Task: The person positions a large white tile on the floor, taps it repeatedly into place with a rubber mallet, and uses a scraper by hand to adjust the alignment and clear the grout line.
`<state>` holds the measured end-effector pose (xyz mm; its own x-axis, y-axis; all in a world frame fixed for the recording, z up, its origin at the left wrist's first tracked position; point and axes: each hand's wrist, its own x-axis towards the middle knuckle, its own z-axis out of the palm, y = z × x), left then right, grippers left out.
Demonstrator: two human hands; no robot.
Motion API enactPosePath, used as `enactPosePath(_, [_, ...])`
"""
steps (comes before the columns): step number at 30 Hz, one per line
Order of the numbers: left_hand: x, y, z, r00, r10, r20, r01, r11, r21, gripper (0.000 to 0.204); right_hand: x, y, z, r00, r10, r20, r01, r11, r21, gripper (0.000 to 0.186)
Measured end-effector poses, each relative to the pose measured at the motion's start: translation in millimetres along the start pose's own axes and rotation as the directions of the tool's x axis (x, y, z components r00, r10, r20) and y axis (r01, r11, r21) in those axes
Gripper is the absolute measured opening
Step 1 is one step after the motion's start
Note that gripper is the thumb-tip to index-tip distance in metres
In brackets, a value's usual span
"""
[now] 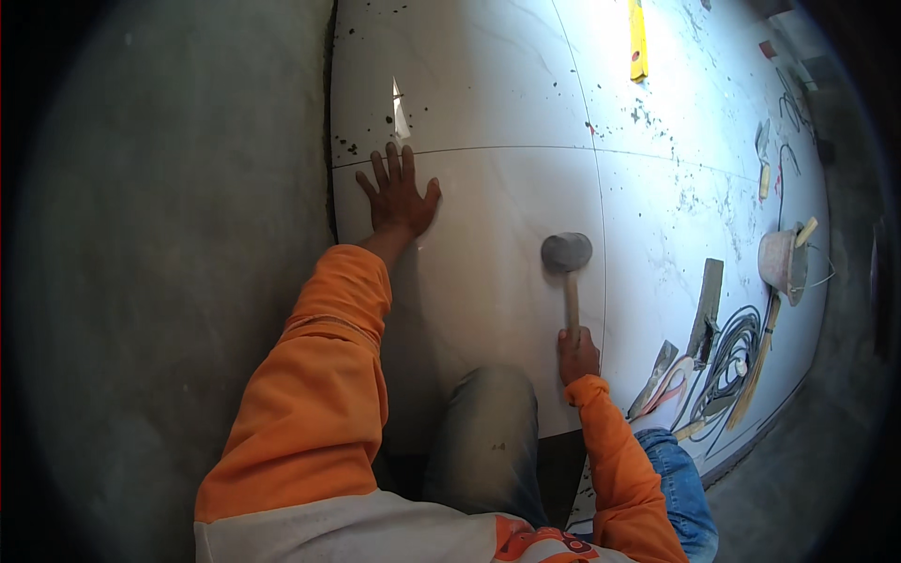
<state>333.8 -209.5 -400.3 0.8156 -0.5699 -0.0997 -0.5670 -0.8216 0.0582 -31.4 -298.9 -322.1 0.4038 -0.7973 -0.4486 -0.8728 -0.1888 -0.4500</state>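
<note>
White marbled tiles [507,197] are spreading out beneath and around the fingers, and a grey concrete surface [178,235] is running along to the left of the left hand [399,199]. A coil of dark cable [747,340] is lying to the right of the right hand [578,357]; beyond it, farther from those fingers, a bucket [775,260] is sitting. The mallet [570,272] is pointing ahead from the right fingers, which are wrapping around its wooden handle; whether its dark head is touching the tile, I cannot tell. The left fingers are holding nothing, fanning out flat on the tile near a joint. A yellow bar [638,42] is lying well ahead of the right fingers. Dark crumbs [352,148] are dotting the tile just ahead of the left fingertips.
</note>
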Motion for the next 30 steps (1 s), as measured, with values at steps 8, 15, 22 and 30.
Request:
enactPosePath(8, [-8.7,-16.5,-2.3,0.998,0.003,0.059,-0.006,0.999,0.043,0.075,-39.0,-141.5,-35.2,0.826,-0.53,0.191,0.494,0.844,0.207,0.034])
enactPosePath(15, [4.0,6.3,-13.5,0.999,0.007,0.039,-0.008,1.0,0.018,0.075,30.0,-66.9,2.3,0.961,-0.252,0.111,0.264,0.957,-0.117,0.026])
enactPosePath(22, [-3.9,8.6,-4.4,0.999,-0.006,0.039,0.005,0.999,0.032,0.076,13.5,-55.6,-8.0,0.871,-0.399,0.286,0.474,0.834,-0.281,0.042])
enactPosePath(30, [3.4,-2.5,11.7,0.976,0.056,-0.211,-0.031,0.992,0.122,0.074,4.7,-70.0,-16.2,0.738,-0.67,-0.08,0.669,0.713,0.21,0.033])
